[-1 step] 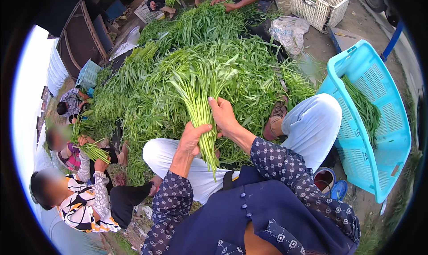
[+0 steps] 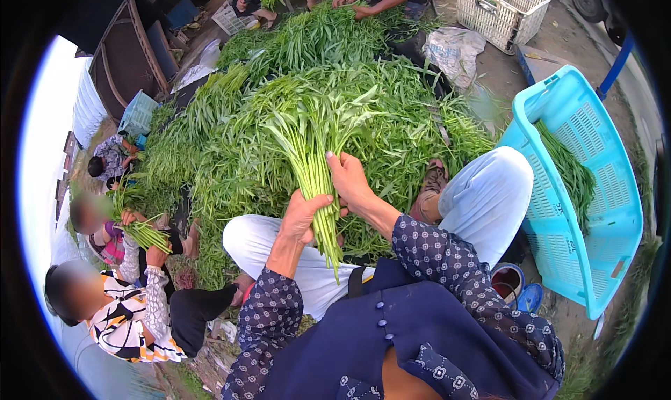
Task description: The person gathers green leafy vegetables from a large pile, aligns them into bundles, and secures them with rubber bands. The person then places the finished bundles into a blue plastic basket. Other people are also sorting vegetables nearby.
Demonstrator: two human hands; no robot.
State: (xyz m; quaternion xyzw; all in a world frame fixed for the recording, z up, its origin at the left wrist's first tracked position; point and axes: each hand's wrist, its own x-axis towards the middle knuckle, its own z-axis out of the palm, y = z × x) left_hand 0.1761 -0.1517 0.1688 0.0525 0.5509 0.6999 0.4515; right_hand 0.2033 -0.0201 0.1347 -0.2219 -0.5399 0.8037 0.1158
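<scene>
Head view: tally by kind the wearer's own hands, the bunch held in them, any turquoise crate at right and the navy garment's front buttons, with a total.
Left hand and right hand: 2
Bunch of greens: 1
Turquoise crate: 1
Front buttons: 3
Total: 7

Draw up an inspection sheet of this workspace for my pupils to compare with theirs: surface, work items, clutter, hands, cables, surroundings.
Surface: brownish ground, largely covered by a heap of leafy greens.
Work items: a bunch of green stalks, leafy ends pointing away from the person; more greens in a turquoise basket at right.
Clutter: a white sack beyond the heap; blue footwear near the basket.
Hands: left hand grips the bunch lower down; right hand holds it higher.
Cables: nothing seen.
Surroundings: co-workers at left, one in a patterned top, and others at the far edge; a cream crate at upper right.
</scene>
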